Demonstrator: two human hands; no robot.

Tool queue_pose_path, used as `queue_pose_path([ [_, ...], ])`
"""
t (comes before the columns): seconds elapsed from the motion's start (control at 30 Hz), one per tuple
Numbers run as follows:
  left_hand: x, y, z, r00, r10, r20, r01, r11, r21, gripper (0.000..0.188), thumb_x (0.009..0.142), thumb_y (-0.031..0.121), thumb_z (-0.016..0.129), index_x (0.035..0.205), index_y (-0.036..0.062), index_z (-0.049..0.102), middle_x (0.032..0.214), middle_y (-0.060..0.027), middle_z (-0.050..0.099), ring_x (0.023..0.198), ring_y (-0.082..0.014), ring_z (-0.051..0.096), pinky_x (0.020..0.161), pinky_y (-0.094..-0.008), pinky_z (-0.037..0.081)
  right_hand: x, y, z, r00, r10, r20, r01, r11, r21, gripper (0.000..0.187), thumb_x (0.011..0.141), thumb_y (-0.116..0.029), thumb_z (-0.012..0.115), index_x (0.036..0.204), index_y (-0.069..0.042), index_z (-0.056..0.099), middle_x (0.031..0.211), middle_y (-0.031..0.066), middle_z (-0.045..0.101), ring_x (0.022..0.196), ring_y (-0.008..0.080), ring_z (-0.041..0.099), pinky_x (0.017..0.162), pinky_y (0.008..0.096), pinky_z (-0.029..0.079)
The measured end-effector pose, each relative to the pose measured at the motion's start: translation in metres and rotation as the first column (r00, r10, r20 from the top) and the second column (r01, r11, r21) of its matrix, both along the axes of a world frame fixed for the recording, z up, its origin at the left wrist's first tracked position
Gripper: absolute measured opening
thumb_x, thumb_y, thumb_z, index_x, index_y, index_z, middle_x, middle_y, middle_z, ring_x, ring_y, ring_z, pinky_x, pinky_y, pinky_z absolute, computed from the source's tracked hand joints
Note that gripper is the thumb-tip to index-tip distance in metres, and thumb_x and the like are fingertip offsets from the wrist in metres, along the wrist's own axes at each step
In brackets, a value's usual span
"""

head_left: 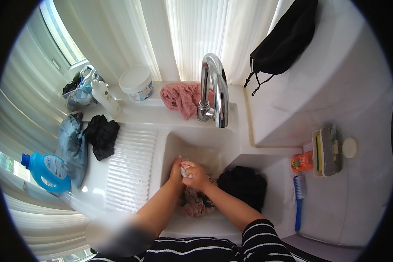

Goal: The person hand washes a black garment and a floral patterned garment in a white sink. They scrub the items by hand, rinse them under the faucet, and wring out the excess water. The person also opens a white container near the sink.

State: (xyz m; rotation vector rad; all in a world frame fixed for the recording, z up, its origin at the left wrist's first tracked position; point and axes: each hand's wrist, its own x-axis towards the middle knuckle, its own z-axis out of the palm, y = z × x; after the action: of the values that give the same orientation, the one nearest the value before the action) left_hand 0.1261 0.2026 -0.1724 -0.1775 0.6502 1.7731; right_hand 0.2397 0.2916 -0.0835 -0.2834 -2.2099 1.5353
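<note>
Inside the white sink (pixel 174 142), my left hand (pixel 176 170) and my right hand (pixel 198 177) are closed together on a wet, patterned pinkish garment (pixel 196 204). A light-coloured bunch of it shows between the fingers, and the rest hangs or lies below my wrists. Part of the garment is hidden under my right forearm. To the right of that arm, a heap of black cloth (pixel 243 187) lies against the basin's right side. The chrome tap (pixel 221 91) arches over the back of the sink.
Left are a ribbed washboard (pixel 131 166), black cloth (pixel 102 136), grey-blue cloth (pixel 72 144) and a blue detergent bottle (pixel 52 172). Behind stand a pump bottle (pixel 105 97), white tub (pixel 136 83) and pink towel (pixel 181 97). Right are a blue brush (pixel 299 201) and orange pouch (pixel 302 162).
</note>
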Motion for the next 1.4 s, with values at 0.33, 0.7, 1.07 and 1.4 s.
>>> queue_pose_path([
  [0.33, 0.047, 0.005, 0.088, 0.999, -0.001, 0.055, 0.021, 0.935, -0.354, 0.035, 0.091, 0.032, 0.040, 0.094, 0.0047, 0.063, 0.095, -0.0156, 0.067, 0.084, -0.0301, 0.065, 0.076, -0.0427, 0.055, 0.018, -0.008, -0.024, 0.686, -0.711, 0.150, 0.691, 0.703, 0.169, 0.024, 0.069, -0.017, 0.069, 0.068, 0.001, 0.055, 0.099, 0.0181, 0.058, 0.084, 0.0346, 0.057, 0.076, 0.0407, 0.048],
  [0.7, 0.049, 0.006, 0.092, 0.999, -0.045, -0.012, 0.040, 0.955, -0.295, 0.028, 0.092, 0.034, 0.050, 0.081, 0.0111, 0.060, 0.078, -0.0082, 0.065, 0.069, -0.0221, 0.064, 0.063, -0.0358, 0.053, 0.016, -0.025, -0.020, 0.711, -0.675, 0.199, 0.637, 0.737, 0.227, 0.016, 0.074, -0.016, 0.065, 0.070, -0.002, 0.059, 0.100, 0.0152, 0.058, 0.091, 0.0342, 0.054, 0.083, 0.0418, 0.043],
  [1.07, 0.049, 0.009, 0.082, 0.995, 0.024, -0.093, -0.057, 0.927, -0.370, 0.037, 0.093, 0.039, 0.046, 0.083, 0.0070, 0.062, 0.082, -0.0096, 0.065, 0.076, -0.0234, 0.063, 0.070, -0.0373, 0.052, 0.001, -0.015, -0.022, 0.712, -0.667, 0.221, 0.638, 0.745, 0.195, 0.014, 0.075, -0.016, 0.064, 0.072, -0.004, 0.058, 0.090, 0.0121, 0.060, 0.086, 0.0329, 0.055, 0.078, 0.0430, 0.044],
  [1.4, 0.038, 0.008, 0.070, 0.998, -0.034, 0.050, 0.047, 0.959, -0.278, 0.033, 0.091, 0.038, 0.050, 0.081, 0.0084, 0.062, 0.075, -0.0073, 0.064, 0.070, -0.0236, 0.061, 0.071, -0.0398, 0.051, -0.001, 0.019, -0.034, 0.784, -0.558, 0.272, 0.421, 0.800, 0.428, 0.022, 0.080, -0.022, 0.063, 0.067, -0.007, 0.055, 0.070, 0.0142, 0.056, 0.069, 0.0371, 0.055, 0.062, 0.0473, 0.047],
])
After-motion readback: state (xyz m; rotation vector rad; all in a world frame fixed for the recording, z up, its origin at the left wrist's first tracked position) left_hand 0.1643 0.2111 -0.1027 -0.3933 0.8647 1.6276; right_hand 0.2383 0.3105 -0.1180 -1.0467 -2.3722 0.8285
